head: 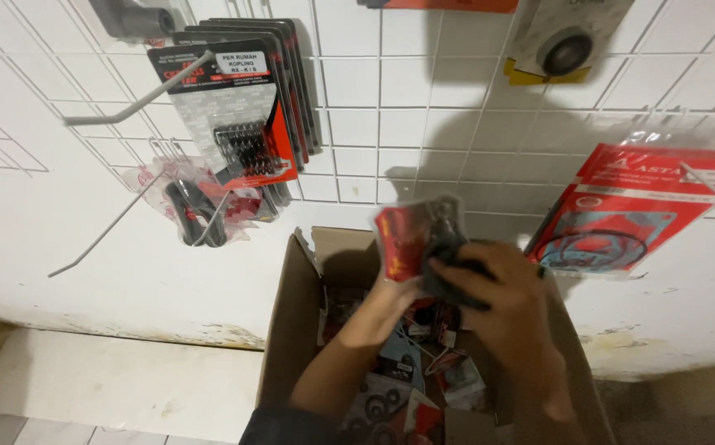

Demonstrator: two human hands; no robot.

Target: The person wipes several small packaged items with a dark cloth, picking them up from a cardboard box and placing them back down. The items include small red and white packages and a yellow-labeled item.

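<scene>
Gripping a small red-and-clear parts packet [411,239] with both our left hand [390,301] and right hand [501,301], we hold it above an open cardboard box [287,330] below the wall's wire rack [423,107].

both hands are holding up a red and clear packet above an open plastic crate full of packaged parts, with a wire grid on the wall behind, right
Not quite. The head view shows the container under the hands is an open cardboard box, not a plastic crate. The rest holds: the left hand and right hand hold a red and clear packet above the packaged parts inside, and a white wire grid covers the wall behind.
</scene>
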